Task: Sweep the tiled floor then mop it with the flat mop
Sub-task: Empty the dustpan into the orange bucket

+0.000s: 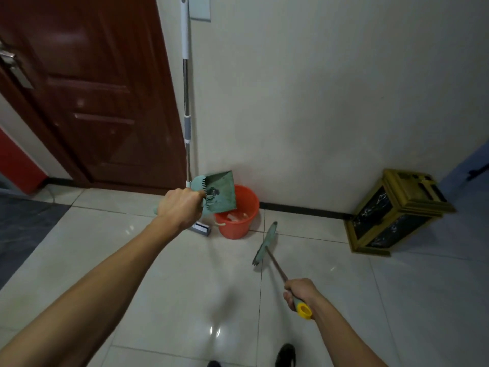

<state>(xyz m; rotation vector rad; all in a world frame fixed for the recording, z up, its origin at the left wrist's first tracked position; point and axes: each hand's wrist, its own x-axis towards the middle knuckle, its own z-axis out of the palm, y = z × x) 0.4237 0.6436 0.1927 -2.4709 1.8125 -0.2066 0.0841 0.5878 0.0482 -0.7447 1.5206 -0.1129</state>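
A dark red wooden door [90, 102] stands closed, a metal handle [9, 59] at its left edge. Right of the door runs a pale wall [330, 102]. Far right of the door, by that wall, sits a gold-framed black box [397, 210].

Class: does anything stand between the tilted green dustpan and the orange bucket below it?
Nothing visible. The left hand holds the green plastic dustpan tilted directly over the orange plastic bucket's open mouth.
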